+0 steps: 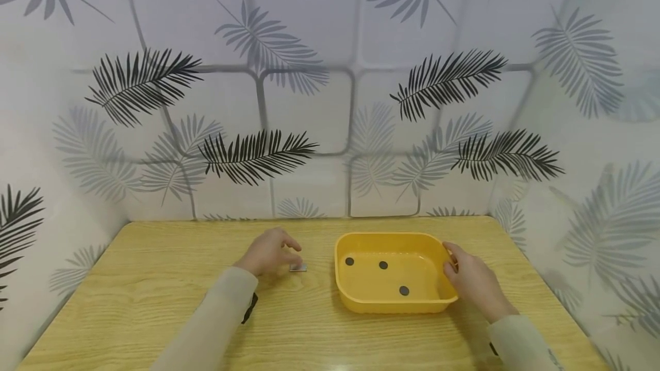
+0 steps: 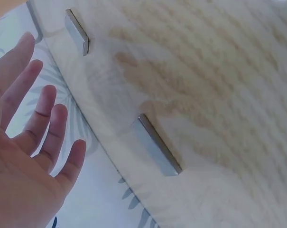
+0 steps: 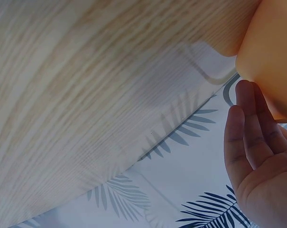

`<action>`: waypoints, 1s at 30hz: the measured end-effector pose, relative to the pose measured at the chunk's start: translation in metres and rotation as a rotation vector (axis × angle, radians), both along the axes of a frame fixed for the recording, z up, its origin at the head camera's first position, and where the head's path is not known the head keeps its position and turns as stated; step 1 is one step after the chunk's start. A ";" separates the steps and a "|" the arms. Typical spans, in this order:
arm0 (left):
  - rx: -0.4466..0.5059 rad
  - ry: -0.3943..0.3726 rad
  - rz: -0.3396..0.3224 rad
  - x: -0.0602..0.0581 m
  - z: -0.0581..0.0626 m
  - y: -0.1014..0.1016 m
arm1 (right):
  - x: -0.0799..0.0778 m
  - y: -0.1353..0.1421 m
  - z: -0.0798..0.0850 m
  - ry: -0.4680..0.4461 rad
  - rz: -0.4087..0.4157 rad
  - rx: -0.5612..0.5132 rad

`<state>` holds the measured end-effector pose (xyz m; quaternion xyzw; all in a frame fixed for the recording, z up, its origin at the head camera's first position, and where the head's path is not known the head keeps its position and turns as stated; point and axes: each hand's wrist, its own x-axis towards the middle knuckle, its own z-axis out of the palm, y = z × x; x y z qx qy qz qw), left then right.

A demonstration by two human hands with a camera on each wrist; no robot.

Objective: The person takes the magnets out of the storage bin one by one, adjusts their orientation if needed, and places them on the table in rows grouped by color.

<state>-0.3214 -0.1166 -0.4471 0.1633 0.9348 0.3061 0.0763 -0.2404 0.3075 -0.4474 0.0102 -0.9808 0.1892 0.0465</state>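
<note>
A yellow plastic basin sits on the table, with several dark round discs on its floor. At the basin's right side my right hand holds the rim, thumb on the inner side. The right wrist view has the fingers of that hand along the outer wall. My left hand hovers left of the basin, its fingers relaxed and apart. Just by its fingertips lies a small flat silver bar. Two such bars show in the left wrist view, a nearer one and a farther one.
The wood-grain table ends at walls covered in leaf-patterned paper at the back and sides. A dark band shows at the left wrist, partly behind the sleeve.
</note>
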 end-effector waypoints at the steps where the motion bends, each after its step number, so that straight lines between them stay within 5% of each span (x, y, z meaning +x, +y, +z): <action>1: -0.013 0.003 0.001 0.000 0.000 0.001 | 0.000 0.000 0.000 0.000 0.000 -0.002; 7: -0.125 0.050 -0.025 0.003 -0.009 0.005 | 0.001 0.002 -0.002 0.009 0.011 -0.009; 13: -0.136 0.082 -0.016 0.005 -0.019 0.008 | 0.000 0.003 -0.004 0.020 0.026 -0.012; 30: -0.122 0.085 -0.011 0.005 -0.011 0.011 | 0.000 0.004 -0.003 0.010 0.019 -0.007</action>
